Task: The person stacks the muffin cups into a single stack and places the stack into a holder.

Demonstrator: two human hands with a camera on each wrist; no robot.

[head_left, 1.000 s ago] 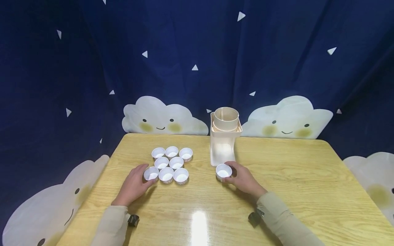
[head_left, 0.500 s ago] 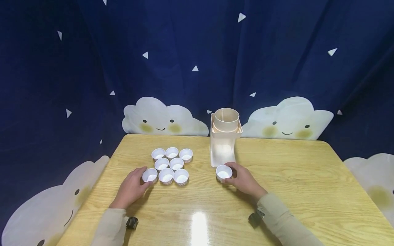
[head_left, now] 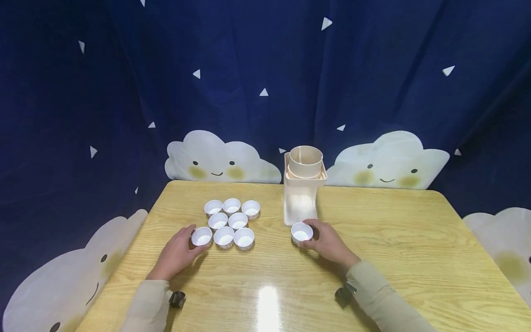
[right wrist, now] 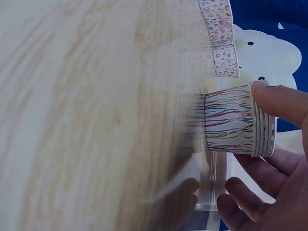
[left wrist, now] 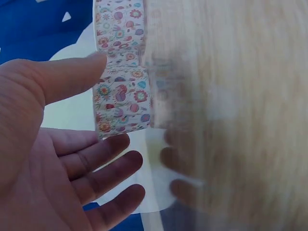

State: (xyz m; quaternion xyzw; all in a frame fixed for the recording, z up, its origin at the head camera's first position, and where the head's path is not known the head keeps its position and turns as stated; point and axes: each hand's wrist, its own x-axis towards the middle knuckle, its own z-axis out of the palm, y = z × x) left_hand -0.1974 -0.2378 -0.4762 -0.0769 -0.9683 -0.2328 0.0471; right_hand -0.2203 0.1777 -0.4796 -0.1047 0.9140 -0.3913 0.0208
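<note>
Curtain (head_left: 232, 55), dark blue and dotted with triangles, hangs behind the wooden tabletop (head_left: 394, 249). Near the far edge rises a beige stand (head_left: 301, 189) topped by a round tube (head_left: 306, 169). The person's left grip (head_left: 176, 252) is curved round the left cup (head_left: 202, 237), thumb and index finger apparently at opposite sides. The right grip (head_left: 329, 242) pinches a nested stack (right wrist: 228, 120) just in front of the stand, thumb at the rims (right wrist: 263, 122). Seven other cups (head_left: 224, 237) stand close together, beyond and to the right of the left cup.

Good handling here probably means a light pinch near the rims, since the walls look thin and could dent under a hard squeeze. The left grip seems best served by small, level shifts, base flat, without bumping the neighbouring cup. The right grip would do well to press evenly, so the nested rims sit square.

Both the left cup and the stack point mouth up, bases down on the tabletop. The stack's axis is upright, but it looks about as tall as wide, so no long axis stands out; the left cup looks squatter. Smallest of all are the left cup's floral print and the stack's wavy coloured lines.
</note>
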